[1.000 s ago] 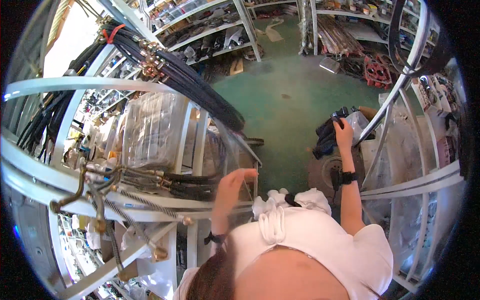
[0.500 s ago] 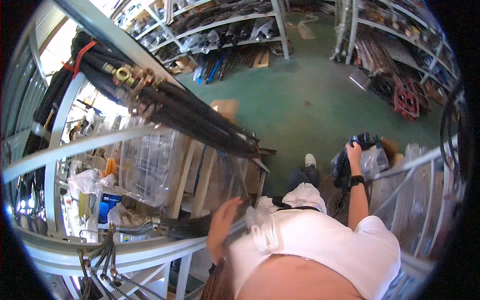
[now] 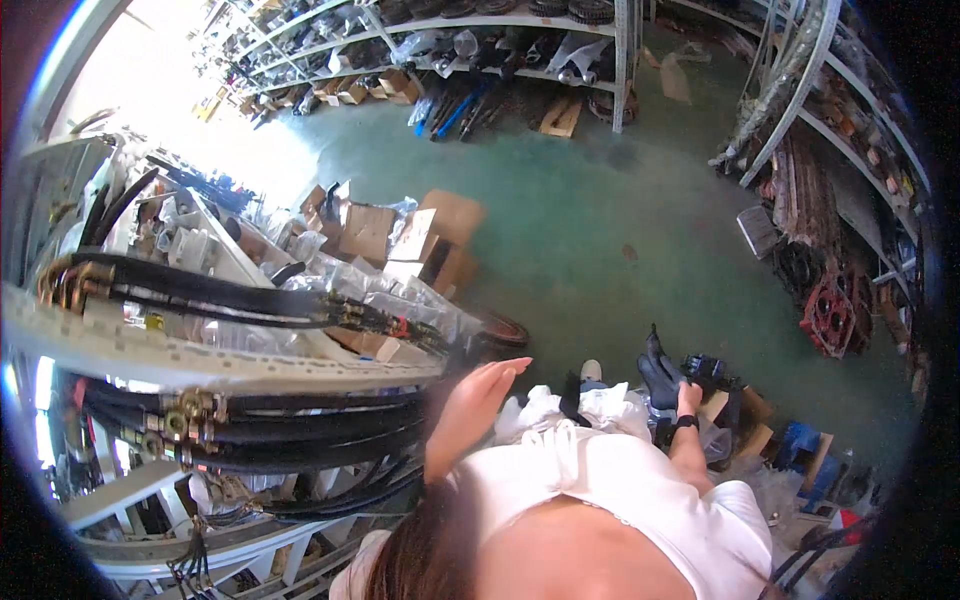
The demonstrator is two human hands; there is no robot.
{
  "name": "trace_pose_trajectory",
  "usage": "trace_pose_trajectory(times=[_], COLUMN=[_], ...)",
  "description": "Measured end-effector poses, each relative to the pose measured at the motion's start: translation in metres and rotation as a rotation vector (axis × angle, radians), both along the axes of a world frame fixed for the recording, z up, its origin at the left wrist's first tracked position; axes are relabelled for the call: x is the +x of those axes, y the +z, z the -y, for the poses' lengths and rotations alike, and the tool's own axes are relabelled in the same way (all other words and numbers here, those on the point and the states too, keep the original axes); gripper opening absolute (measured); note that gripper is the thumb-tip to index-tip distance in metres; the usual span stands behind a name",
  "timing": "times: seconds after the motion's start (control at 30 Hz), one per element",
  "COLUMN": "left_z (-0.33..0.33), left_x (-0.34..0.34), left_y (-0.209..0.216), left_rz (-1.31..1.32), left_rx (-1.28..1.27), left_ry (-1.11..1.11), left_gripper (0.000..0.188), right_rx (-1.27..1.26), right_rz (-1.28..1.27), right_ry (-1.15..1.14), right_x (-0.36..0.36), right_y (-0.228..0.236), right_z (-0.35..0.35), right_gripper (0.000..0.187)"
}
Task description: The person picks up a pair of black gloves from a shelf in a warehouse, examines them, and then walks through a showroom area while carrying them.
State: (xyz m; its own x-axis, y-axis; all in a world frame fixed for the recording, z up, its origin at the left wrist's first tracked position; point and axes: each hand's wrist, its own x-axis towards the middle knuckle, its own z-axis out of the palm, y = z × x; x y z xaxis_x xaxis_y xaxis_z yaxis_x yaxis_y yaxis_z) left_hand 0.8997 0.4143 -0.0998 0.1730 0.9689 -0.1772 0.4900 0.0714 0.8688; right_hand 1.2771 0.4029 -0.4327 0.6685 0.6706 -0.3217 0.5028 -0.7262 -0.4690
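My left hand (image 3: 478, 400) is raised in front of my chest with its fingers stretched out, and it holds nothing. Nearest to it are the ends of the black hydraulic hoses (image 3: 330, 425) with brass-coloured fittings, lying on the rack at my left. Down at my right side, my right hand (image 3: 689, 396), with a black band on the wrist, is closed on a limp black thing (image 3: 656, 374). That thing has a narrow, pointed upper end; its exact kind cannot be made out. The palm side of my right hand is hidden.
A pale metal rack (image 3: 250, 365) stands close on my left. Cardboard boxes (image 3: 425, 240) lie beyond it. Metal shelving (image 3: 470, 70) with parts runs along the back. At right are a red metal part (image 3: 830, 312) and, nearer, boxes and plastic bags (image 3: 760, 440).
My view has turned left and moved forward past the upright hose bundle. My left hand has risen away from the rack. The right hand still grips the black thing.
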Motion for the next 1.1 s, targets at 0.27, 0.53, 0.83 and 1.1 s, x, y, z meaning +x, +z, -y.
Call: trace_pose_trajectory(times=[0.27,0.53,0.83,1.1], left_z=[-0.074,-0.140,-0.286,-0.343], left_x=[0.011,-0.026,-0.097,-0.168], left_y=[-0.015,-0.045,-0.057,-0.071], left_rz=[-0.137,-0.067,-0.253,-0.400], left_rx=[0.005,-0.111,0.155,-0.099], left_ry=[-0.009,0.182,0.553,0.658], left_gripper=[0.028,0.027,0.021,0.023], right_rx=[0.090,0.089,0.096,0.221], right_rz=[-0.054,-0.087,-0.050,-0.324], right_ry=[0.041,-0.082,0.193,0.326], right_x=[0.017,0.011,-0.091,-0.213], right_y=[-0.002,0.003,0.036,0.019], right_z=[-0.052,-0.151,-0.387,-0.610], right_gripper=[0.038,0.035,0.037,0.043])
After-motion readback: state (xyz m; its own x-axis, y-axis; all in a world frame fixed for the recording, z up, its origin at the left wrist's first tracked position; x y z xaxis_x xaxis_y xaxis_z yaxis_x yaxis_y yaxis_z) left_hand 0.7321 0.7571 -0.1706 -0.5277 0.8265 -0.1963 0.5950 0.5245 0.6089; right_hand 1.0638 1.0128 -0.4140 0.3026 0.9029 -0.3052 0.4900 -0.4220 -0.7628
